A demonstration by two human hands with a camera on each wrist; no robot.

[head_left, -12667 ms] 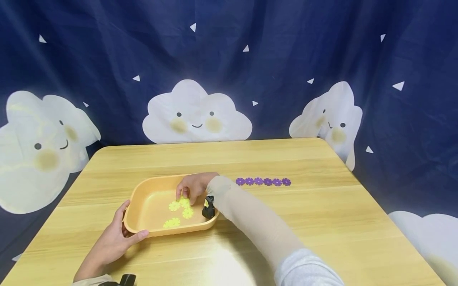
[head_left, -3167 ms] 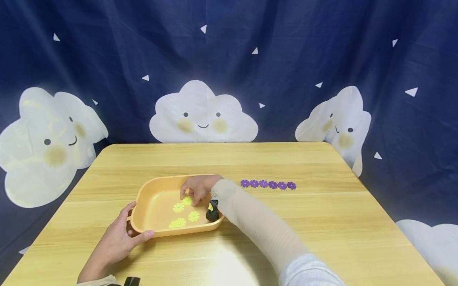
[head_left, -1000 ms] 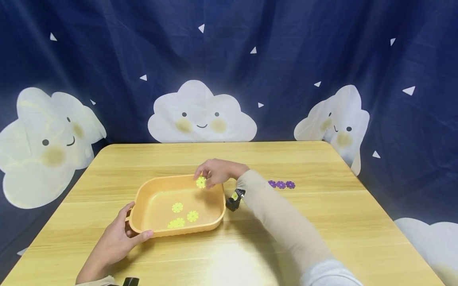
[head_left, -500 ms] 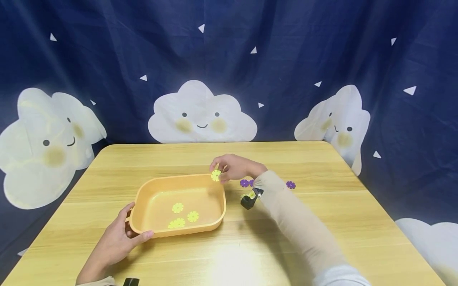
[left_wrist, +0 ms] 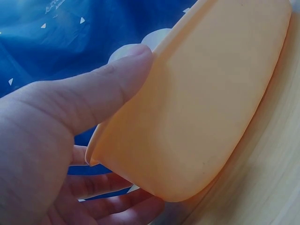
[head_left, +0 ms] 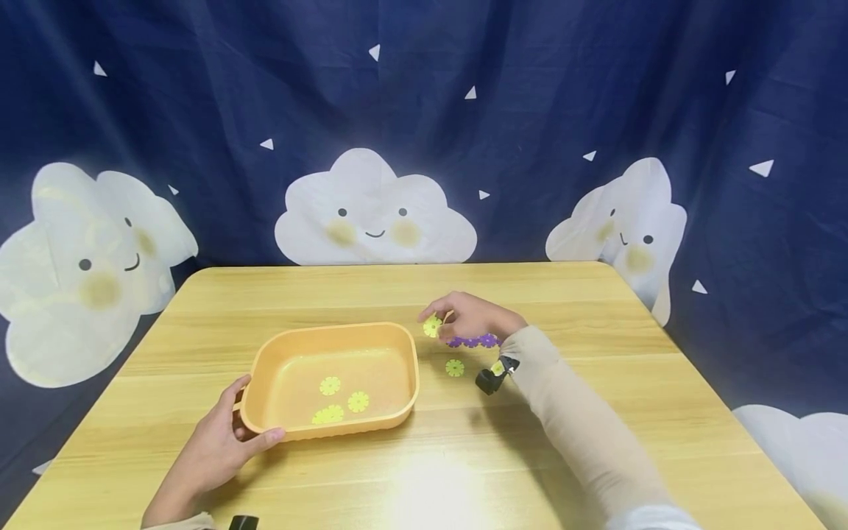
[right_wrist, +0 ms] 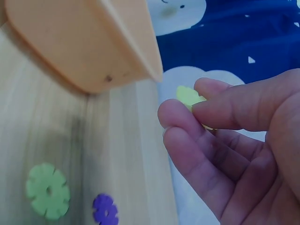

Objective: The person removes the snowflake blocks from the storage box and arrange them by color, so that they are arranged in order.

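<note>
In the head view my left hand [head_left: 213, 444] grips the left end of an orange plastic basin [head_left: 397, 412], thumb on the rim. Several yellow flower-shaped discs [head_left: 358, 401] lie on its floor. Beyond the basin's right end, my right hand [head_left: 475, 316] pinches one yellow flower-shaped disc [head_left: 432, 327] above the table. The right wrist view shows that disc [right_wrist: 188, 96] between thumb and fingers, partly covered by them. Another yellow-green disc [head_left: 454, 367] lies on the table just below this hand. A row of purple discs [head_left: 489, 340] sits behind it, partly hidden by hand and wrist.
The wooden table [head_left: 331, 294] ends at a dark blue curtain [head_left: 424, 88] with white clouds. A black wrist camera [head_left: 492, 378] hangs from the right wrist, close over the table. Glare shines on the near tabletop.
My right hand has lifted a yellow disc from the basin and carried it right, past the rim. The disc lying on the table has come into sight. My left hand stays put.
</note>
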